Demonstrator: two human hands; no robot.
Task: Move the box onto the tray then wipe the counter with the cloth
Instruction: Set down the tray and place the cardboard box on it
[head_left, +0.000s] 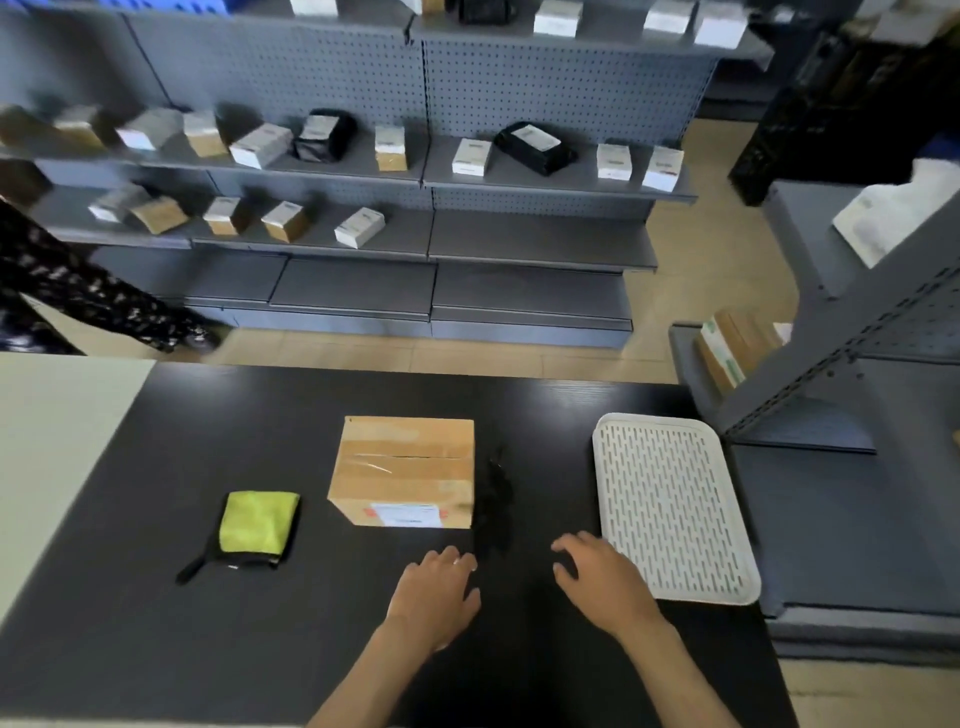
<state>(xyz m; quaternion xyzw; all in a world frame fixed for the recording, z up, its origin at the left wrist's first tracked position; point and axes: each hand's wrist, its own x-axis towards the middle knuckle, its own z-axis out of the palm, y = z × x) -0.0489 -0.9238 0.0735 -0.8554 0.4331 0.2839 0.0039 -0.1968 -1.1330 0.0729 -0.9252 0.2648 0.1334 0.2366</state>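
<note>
Both hands, left (436, 592) and right (605, 577), hover empty, fingers spread; dark smudge (496, 499) beside the box (405, 470) (can't make it out).

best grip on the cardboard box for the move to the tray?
Probably its two short side faces, one palm on each. The box sits flat and taped shut, too wide for one hand, with no handle. The left hand and right hand are both open just in front of it, so reach forward and clamp from left and right. The tray lies empty to its right.
</note>
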